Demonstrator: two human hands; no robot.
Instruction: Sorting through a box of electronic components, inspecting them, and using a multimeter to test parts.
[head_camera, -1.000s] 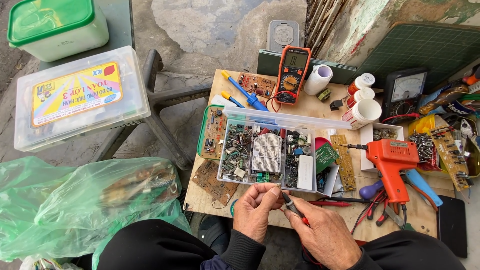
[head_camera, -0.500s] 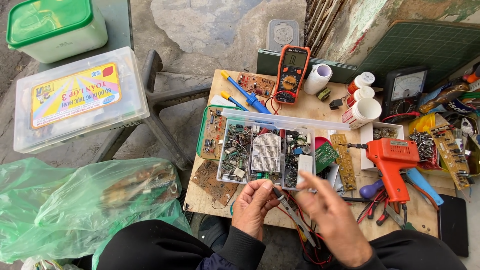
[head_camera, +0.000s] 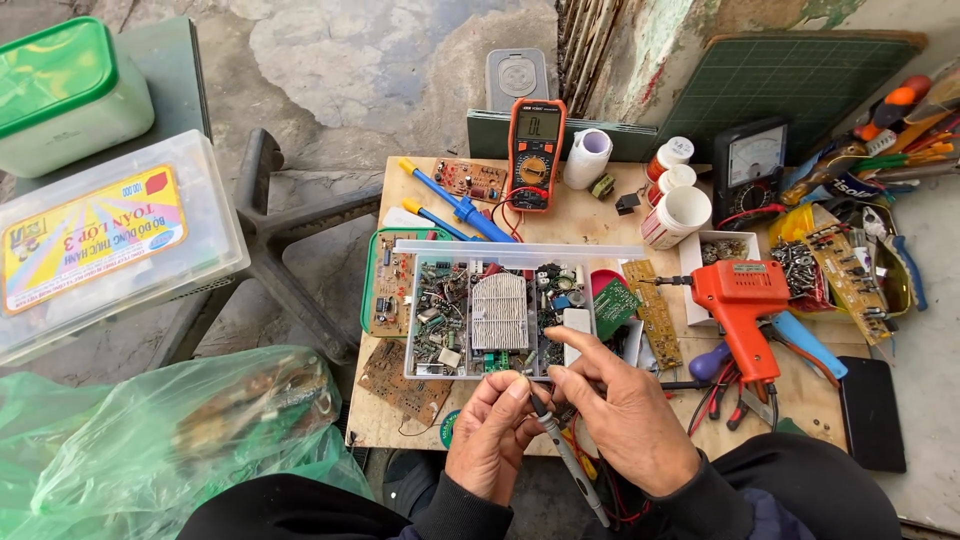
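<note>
At the near edge of the small wooden table (head_camera: 600, 225) the person's two hands meet just in front of a clear plastic parts tray (head_camera: 500, 310). The left hand (head_camera: 492, 440) is curled narrow, its thumb and forefinger pinched together at the tip of a slim grey test probe (head_camera: 562, 452); whether a small part sits in that pinch is too small to tell. The right hand (head_camera: 625, 415) grips the probe along its shaft, the forefinger stretched out toward the tray, and the probe's handle slants down toward the person's lap. The tray is crowded with loose electronic parts and holds a white ribbed block (head_camera: 499, 312) in its middle. Beyond the tray an orange multimeter (head_camera: 536, 152) stands propped upright, with a blue desoldering pump (head_camera: 460, 205) lying to its left. To the right of the hands an orange glue gun (head_camera: 742, 298) rests on the table. A green plastic bag (head_camera: 150, 440) lies off the table's left side.
</note>
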